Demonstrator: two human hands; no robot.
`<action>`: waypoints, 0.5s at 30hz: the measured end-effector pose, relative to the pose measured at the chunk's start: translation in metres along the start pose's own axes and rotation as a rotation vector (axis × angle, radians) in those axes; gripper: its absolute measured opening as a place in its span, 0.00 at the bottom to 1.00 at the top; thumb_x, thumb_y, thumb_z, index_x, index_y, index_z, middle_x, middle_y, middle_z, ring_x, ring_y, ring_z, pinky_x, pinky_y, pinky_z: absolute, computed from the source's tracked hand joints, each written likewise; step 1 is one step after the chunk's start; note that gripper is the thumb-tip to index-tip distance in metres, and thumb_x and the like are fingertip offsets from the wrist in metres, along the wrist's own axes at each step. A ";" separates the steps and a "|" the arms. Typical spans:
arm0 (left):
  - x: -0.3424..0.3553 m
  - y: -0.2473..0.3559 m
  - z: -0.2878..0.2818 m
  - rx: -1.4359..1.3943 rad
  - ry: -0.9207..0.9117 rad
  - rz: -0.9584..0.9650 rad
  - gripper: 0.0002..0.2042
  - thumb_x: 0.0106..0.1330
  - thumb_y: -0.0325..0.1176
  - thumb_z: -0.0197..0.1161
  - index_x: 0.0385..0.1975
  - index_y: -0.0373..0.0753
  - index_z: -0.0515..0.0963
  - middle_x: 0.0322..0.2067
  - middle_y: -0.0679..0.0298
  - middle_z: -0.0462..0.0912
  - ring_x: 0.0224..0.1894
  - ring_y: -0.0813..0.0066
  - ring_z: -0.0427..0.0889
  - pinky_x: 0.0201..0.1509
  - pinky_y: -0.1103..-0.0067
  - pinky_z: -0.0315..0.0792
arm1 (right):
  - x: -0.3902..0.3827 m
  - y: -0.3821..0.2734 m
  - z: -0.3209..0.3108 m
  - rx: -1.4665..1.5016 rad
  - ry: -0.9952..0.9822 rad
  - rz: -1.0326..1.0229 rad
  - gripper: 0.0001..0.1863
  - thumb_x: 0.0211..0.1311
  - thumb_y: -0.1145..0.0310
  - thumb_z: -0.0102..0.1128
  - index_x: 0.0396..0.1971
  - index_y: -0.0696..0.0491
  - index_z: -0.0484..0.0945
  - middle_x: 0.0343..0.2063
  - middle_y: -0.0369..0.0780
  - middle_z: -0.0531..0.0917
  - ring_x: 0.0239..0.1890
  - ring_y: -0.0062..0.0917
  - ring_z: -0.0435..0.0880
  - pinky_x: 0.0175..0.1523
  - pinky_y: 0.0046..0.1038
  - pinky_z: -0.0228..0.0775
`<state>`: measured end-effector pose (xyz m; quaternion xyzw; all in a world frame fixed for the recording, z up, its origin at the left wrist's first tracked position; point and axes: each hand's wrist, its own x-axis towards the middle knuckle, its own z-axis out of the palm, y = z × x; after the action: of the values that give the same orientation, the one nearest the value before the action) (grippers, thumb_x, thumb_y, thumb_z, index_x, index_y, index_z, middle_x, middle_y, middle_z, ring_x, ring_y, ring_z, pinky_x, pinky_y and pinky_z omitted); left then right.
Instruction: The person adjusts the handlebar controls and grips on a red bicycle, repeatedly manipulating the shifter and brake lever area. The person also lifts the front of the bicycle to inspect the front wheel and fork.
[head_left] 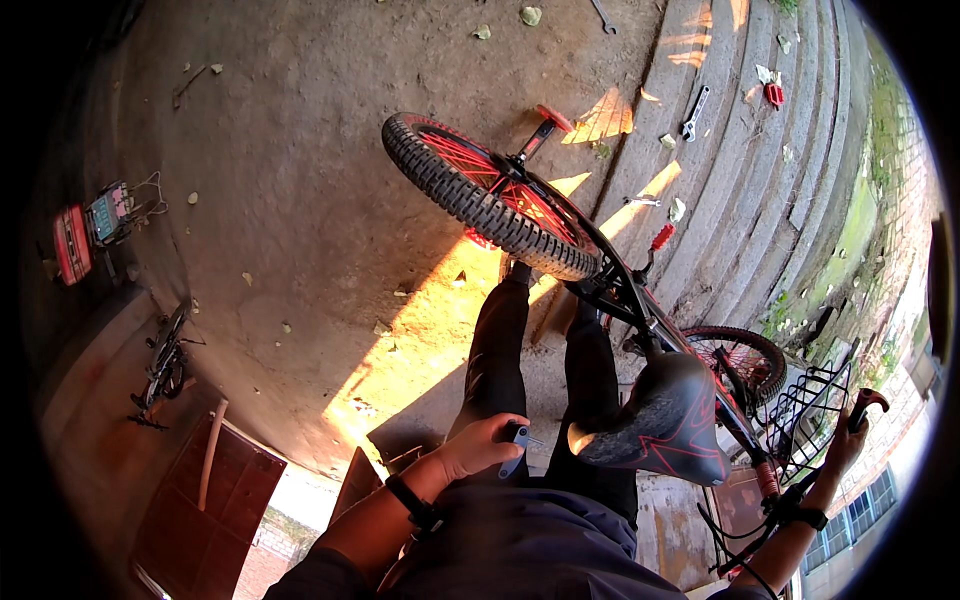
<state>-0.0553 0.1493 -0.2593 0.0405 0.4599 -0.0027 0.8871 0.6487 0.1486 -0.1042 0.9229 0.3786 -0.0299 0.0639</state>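
A bicycle with red rims and a black frame (pixel 645 303) stands in front of me. Its knobby tyre (pixel 470 205) is nearest the middle of the view, and the other wheel (pixel 740 362) is to the right. The black saddle (pixel 668 420) with red lines is close to my legs. My right hand (pixel 845 452) is closed round the handlebar's black grip (pixel 868 404), beside a black wire basket (pixel 808 412). In my left hand (pixel 482 447), held at my lap, is a small grey hand tool (pixel 516 447) with a thin metal tip; its exact kind is unclear.
An adjustable wrench (pixel 694 113) and a red pedal (pixel 773 95) lie on the concrete steps (pixel 740 190). Another metal tool (pixel 642 201) rests nearer the bicycle, and a spanner (pixel 604 17) at the top. Far left are a red vehicle (pixel 72 245) and another bicycle (pixel 165 365).
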 end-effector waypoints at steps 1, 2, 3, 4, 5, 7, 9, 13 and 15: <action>0.000 0.000 -0.001 -0.002 0.001 0.003 0.26 0.64 0.31 0.65 0.62 0.35 0.69 0.44 0.69 0.77 0.46 0.83 0.75 0.53 0.81 0.71 | -0.002 -0.007 -0.002 -0.043 -0.010 0.006 0.22 0.65 0.50 0.64 0.39 0.56 0.75 0.25 0.37 0.76 0.29 0.27 0.71 0.39 0.35 0.67; 0.000 0.000 -0.001 -0.003 0.001 0.006 0.26 0.64 0.31 0.65 0.62 0.35 0.69 0.43 0.69 0.77 0.46 0.83 0.75 0.53 0.81 0.71 | -0.004 -0.011 -0.002 -0.038 0.002 0.000 0.22 0.65 0.50 0.64 0.36 0.56 0.74 0.23 0.37 0.75 0.28 0.27 0.70 0.38 0.35 0.66; 0.000 0.001 -0.001 -0.005 0.002 0.009 0.26 0.64 0.31 0.65 0.62 0.35 0.69 0.43 0.69 0.77 0.46 0.83 0.75 0.53 0.81 0.71 | -0.005 -0.015 -0.001 -0.033 0.013 -0.005 0.22 0.65 0.50 0.63 0.34 0.56 0.73 0.22 0.37 0.73 0.27 0.27 0.68 0.37 0.35 0.64; -0.001 0.001 -0.001 -0.011 0.004 0.009 0.26 0.64 0.31 0.65 0.62 0.35 0.69 0.43 0.69 0.77 0.45 0.83 0.75 0.52 0.81 0.71 | -0.006 -0.016 -0.001 -0.026 0.026 -0.010 0.22 0.65 0.49 0.63 0.31 0.56 0.72 0.21 0.37 0.71 0.26 0.27 0.67 0.35 0.35 0.63; -0.001 0.002 -0.001 -0.017 0.005 0.008 0.26 0.64 0.31 0.65 0.62 0.35 0.69 0.43 0.69 0.77 0.45 0.83 0.75 0.52 0.81 0.71 | -0.007 -0.015 0.000 -0.024 0.031 -0.004 0.22 0.65 0.49 0.62 0.31 0.56 0.72 0.21 0.37 0.71 0.26 0.27 0.67 0.35 0.34 0.63; -0.002 0.003 -0.001 -0.026 0.006 0.004 0.26 0.64 0.30 0.64 0.62 0.35 0.69 0.43 0.68 0.78 0.46 0.82 0.76 0.53 0.81 0.72 | -0.006 -0.012 0.002 -0.021 0.041 0.007 0.22 0.66 0.50 0.62 0.32 0.56 0.72 0.21 0.38 0.72 0.26 0.28 0.67 0.35 0.34 0.63; -0.001 0.002 -0.002 -0.030 0.004 -0.002 0.26 0.63 0.29 0.64 0.62 0.33 0.68 0.45 0.64 0.79 0.47 0.79 0.79 0.55 0.79 0.73 | -0.004 -0.005 0.002 0.012 0.013 0.025 0.22 0.66 0.50 0.62 0.31 0.56 0.72 0.21 0.38 0.72 0.26 0.28 0.68 0.36 0.35 0.64; -0.001 0.001 -0.003 -0.032 0.000 -0.001 0.26 0.64 0.29 0.64 0.62 0.34 0.68 0.44 0.66 0.79 0.47 0.80 0.78 0.55 0.79 0.73 | 0.007 0.028 0.006 0.036 -0.023 0.036 0.21 0.65 0.51 0.63 0.41 0.56 0.76 0.27 0.37 0.78 0.30 0.27 0.72 0.40 0.33 0.67; -0.002 0.002 -0.003 -0.048 -0.003 0.005 0.25 0.65 0.30 0.64 0.62 0.35 0.68 0.44 0.68 0.78 0.45 0.83 0.76 0.53 0.81 0.72 | 0.009 0.034 0.014 0.134 0.055 -0.037 0.25 0.65 0.52 0.65 0.50 0.58 0.74 0.33 0.38 0.80 0.33 0.26 0.73 0.44 0.32 0.69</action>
<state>-0.0587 0.1509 -0.2591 0.0204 0.4585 0.0105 0.8884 0.6790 0.1284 -0.1153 0.9185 0.3942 -0.0310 -0.0089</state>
